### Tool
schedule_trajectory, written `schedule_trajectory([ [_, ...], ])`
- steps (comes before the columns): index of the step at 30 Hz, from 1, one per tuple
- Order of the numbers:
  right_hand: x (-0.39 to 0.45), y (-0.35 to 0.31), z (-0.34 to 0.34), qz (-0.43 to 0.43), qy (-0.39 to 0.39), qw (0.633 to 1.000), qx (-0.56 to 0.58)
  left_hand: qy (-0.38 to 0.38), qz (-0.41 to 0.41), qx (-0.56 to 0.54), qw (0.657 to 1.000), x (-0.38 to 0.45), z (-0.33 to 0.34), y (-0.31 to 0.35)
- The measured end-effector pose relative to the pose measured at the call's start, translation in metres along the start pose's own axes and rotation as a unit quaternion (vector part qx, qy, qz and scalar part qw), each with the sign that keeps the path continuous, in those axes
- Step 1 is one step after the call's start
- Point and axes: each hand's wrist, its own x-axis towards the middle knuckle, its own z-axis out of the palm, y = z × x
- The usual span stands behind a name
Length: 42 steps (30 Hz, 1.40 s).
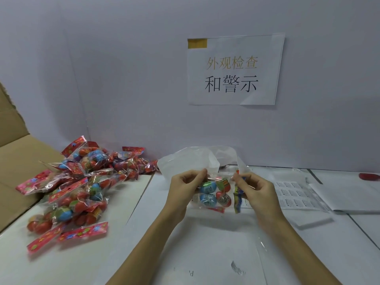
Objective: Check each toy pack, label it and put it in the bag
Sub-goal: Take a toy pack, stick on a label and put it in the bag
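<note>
My hands, left [186, 182] and right [249, 187], pinch the clear toy pack of coloured eggs [214, 194]; I reckon the slick film could slip.

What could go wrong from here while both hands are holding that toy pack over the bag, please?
1. The toy pack is only pinched at its top edge by the left hand and right hand; the slick film might slip.
2. The bag lies crumpled behind, its mouth unheld, so the pack may catch on it.
3. The label sheets lie close to the right; an elbow could shift them.
</note>
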Motion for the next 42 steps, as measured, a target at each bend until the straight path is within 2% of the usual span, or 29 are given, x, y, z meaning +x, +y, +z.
schedule_trajectory([
  [5,0.002,0.002,-0.004,-0.059,0.022,0.995,-0.076,0.004,-0.003,-0.009,1.0,0.0,0.005,0.0],
  [11,-0.002,0.005,-0.005,-0.163,0.045,0.95,-0.261,0.043,0.039,0.032,0.998,-0.003,0.012,-0.006],
  [14,-0.005,0.002,-0.006,-0.196,0.034,0.956,-0.215,0.041,0.062,0.065,0.995,-0.007,0.015,-0.005],
  [17,-0.009,-0.006,-0.007,-0.255,0.018,0.954,-0.154,0.002,0.085,0.089,0.992,-0.008,0.016,-0.002],
  [20,-0.008,-0.009,-0.004,-0.268,-0.007,0.953,-0.143,-0.046,0.034,0.013,0.998,-0.008,0.018,0.0],
  [24,-0.011,-0.006,-0.001,-0.219,-0.074,0.961,-0.149,-0.063,-0.049,-0.136,0.987,-0.003,0.012,0.001],
  [26,-0.014,-0.006,0.0,-0.208,-0.105,0.958,-0.168,-0.071,-0.066,-0.157,0.983,0.001,0.006,-0.001],
  [28,-0.016,-0.007,0.004,-0.169,-0.11,0.972,-0.121,-0.104,-0.065,-0.167,0.978,0.005,0.001,-0.001],
  [30,-0.017,-0.009,0.009,-0.103,-0.084,0.988,-0.073,-0.129,-0.052,-0.147,0.979,0.005,0.0,-0.001],
  [34,-0.015,-0.01,0.012,-0.002,-0.035,0.999,-0.017,-0.145,-0.003,-0.039,0.989,0.003,0.005,-0.004],
  [42,-0.013,-0.011,0.01,0.098,-0.024,0.99,0.099,-0.074,0.02,0.055,0.996,-0.007,0.012,-0.004],
])
